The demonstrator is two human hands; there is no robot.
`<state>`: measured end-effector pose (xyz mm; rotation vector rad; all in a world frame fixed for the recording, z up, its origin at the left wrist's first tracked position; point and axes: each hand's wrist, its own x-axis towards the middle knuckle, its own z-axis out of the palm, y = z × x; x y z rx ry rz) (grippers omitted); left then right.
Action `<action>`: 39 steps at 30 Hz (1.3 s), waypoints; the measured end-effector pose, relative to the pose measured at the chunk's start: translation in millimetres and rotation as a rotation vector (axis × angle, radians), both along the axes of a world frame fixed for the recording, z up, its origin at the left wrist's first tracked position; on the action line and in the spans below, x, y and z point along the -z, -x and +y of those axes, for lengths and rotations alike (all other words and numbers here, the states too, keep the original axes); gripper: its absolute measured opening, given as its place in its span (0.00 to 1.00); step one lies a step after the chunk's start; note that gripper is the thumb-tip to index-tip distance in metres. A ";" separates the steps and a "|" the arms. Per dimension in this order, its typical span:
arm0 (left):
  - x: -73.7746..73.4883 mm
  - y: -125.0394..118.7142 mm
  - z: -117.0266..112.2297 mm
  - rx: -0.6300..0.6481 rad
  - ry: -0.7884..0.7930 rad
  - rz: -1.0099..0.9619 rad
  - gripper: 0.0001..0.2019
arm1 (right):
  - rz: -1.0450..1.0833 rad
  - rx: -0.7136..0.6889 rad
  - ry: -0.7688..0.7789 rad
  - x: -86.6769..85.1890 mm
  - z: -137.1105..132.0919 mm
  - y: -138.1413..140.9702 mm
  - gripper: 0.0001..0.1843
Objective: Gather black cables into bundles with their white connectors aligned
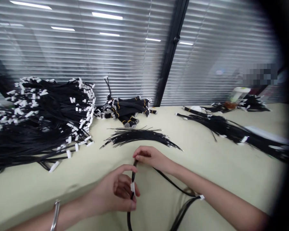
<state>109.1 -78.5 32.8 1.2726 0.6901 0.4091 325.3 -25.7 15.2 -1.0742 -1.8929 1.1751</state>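
My left hand [121,189], with a silver bangle on its wrist, grips a black cable [129,219] between thumb and fingers. Along that cable, just by the fingers, sits a small white connector [132,187]. Above the connector, thin black wires run up to my right hand [151,157], whose thumb and fingertips pinch them. Under the right forearm passes another stretch of black cable [174,185], leading to a white connector [202,197] beside the forearm. Beyond both hands lies a loose bundle of thin black wires [139,136] with bare-looking tips.
A large pile of black cables with white connectors [55,106] covers the left side. Tied black bundles with yellow bands [130,107] lie at the back. More black cables [221,128] and a clear container [237,96] are at right. A window with blinds [125,57] borders the table [197,154].
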 end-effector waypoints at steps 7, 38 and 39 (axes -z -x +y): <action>3.0 -0.3 2.8 -0.013 -0.014 0.003 0.33 | -0.474 0.366 -0.314 -9.6 33.6 -80.5 0.11; -6.5 -1.5 2.7 -0.119 0.064 -0.021 0.31 | -0.839 0.595 -0.583 0.2 51.4 -146.1 0.16; -7.0 -1.8 2.8 -0.116 0.061 -0.019 0.31 | -0.819 0.580 -0.603 0.5 51.4 -138.3 0.16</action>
